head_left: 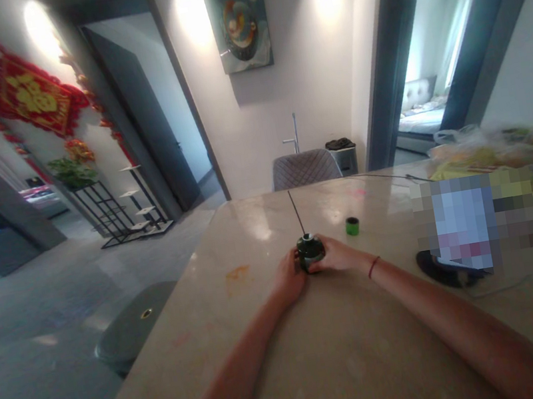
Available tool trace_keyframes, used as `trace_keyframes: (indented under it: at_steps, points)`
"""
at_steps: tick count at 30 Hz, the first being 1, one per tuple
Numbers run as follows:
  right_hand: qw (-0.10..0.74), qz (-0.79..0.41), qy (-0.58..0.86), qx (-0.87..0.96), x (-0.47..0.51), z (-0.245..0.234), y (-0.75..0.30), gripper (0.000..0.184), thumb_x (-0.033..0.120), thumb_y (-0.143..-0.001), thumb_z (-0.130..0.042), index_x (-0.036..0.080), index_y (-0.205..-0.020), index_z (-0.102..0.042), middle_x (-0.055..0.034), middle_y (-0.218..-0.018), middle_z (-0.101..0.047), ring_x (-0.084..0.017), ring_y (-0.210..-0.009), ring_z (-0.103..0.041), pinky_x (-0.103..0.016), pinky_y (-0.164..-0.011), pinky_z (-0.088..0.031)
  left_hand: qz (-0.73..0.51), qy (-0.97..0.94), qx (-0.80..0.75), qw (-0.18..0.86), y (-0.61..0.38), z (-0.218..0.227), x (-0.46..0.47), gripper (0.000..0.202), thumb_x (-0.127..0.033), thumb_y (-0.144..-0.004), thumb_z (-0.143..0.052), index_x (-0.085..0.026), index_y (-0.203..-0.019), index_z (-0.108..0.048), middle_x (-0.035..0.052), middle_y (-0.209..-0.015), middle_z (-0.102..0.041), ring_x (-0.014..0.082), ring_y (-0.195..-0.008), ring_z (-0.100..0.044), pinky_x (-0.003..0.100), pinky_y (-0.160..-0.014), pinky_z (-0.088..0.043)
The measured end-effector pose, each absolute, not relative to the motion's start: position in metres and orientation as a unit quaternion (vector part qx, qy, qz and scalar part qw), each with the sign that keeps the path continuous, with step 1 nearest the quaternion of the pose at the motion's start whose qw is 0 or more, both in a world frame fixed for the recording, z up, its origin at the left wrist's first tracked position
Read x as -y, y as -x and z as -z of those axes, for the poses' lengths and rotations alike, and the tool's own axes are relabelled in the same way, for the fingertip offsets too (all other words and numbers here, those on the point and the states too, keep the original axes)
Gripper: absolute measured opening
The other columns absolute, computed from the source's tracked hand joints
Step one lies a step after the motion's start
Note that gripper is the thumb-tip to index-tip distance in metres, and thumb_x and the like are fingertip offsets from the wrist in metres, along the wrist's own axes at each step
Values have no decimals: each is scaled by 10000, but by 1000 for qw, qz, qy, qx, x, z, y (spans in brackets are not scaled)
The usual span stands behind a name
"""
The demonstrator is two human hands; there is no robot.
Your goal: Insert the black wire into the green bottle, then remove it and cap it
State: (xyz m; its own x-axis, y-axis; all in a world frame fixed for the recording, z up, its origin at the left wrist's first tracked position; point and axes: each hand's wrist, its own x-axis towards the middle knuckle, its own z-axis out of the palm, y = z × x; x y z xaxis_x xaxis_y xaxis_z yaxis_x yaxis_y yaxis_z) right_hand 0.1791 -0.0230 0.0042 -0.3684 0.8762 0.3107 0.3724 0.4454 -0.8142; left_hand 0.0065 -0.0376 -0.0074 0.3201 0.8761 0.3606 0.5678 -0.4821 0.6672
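Observation:
A small, round, dark green glossy bottle (310, 250) with a narrow pale-rimmed neck stands on the table in front of me. My left hand (289, 275) wraps round its left side, and my right hand (336, 254) grips it from the right. Both hands are closed on it, the wrists low over the tabletop. From behind the neck a thin dark line runs toward the far edge; whether it is a stick in the bottle or a mark on the table I cannot tell. Right of the bottle sits a short green cylinder (352, 227) with a dark top.
The glossy beige table (352, 354) has an orange smudge (236, 274) on the left. On the right are a round black base (439, 270), a blurred-out object, cables and plastic bags (481, 148). A quilted chair (306, 169) stands behind; a green stool (132, 325) is at the left.

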Motion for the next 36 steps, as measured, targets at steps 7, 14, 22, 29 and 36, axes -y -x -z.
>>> trace_keyframes:
  at_steps: [7, 14, 22, 29, 36]
  points:
    - [407, -376, 400, 730, 30, 20, -179, 627, 325, -547, -742, 182, -1108, -503, -76, -1063, -601, -240, -937, -568, -393, -828, -435, -296, -776, -538, 147, -5, 10, 36, 456, -72, -658, -408, -134, -1101, -492, 95, -1143, -558, 193, -1115, -463, 339, -997, -319]
    - [398, -379, 377, 745, 33, 11, -182, 628, 201, -572, -693, 196, -1162, -478, -64, -1119, -572, -236, -1011, -531, -373, -894, -400, -278, -778, -549, 125, -3, 15, 33, 487, -68, -667, -383, -136, -1142, -465, 90, -1180, -533, 185, -1146, -428, 344, -1024, -287]
    - [374, -316, 434, 756, 31, 13, -181, 581, 146, -600, -637, 190, -1150, -453, -76, -1101, -559, -238, -999, -519, -367, -885, -399, -286, -788, -531, 127, -3, 13, 37, 500, -35, -665, -347, -123, -1142, -465, 101, -1165, -537, 187, -1137, -429, 349, -1010, -296]
    - [397, -302, 432, 751, 14, 16, -182, 567, 158, -595, -612, 153, -1123, -406, -91, -1065, -545, -205, -940, -538, -330, -837, -419, -276, -786, -538, 130, -6, 5, 41, 466, -35, -677, -356, -132, -1112, -490, 98, -1133, -552, 189, -1105, -443, 343, -984, -313]
    - [403, -331, 462, 717, -2, 16, -180, 595, 158, -575, -603, 145, -1128, -384, -90, -1041, -569, -191, -892, -559, -326, -798, -434, -260, -797, -532, 119, -6, 1, 43, 394, -45, -684, -367, -126, -1022, -554, 107, -1070, -566, 191, -1048, -473, 346, -965, -322]
